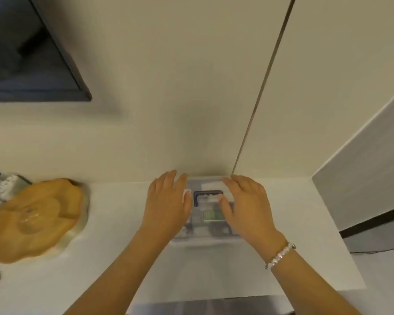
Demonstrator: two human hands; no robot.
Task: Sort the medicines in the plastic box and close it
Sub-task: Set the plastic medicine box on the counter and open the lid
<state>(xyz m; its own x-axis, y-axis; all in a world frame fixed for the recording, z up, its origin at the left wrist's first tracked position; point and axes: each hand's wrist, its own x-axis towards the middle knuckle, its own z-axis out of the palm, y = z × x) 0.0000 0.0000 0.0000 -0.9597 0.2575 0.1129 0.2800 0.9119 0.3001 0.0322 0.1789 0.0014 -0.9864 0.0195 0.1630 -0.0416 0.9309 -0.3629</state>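
2 hands (168,203) (246,203) flat on 1 plastic box (210,226); lid shut

Clear plastic box (206,226) sits at lower centre of frame on a white counter (123,223), against the wall. Lid on, dark handle (207,196) on top, medicine packets dimly visible through it. Left hand (168,201) and right hand (246,203) lie flat on the lid, fingers straight, either side of the handle. Beaded bracelet (280,254) on right wrist. Amber glass dish (35,218) at left.
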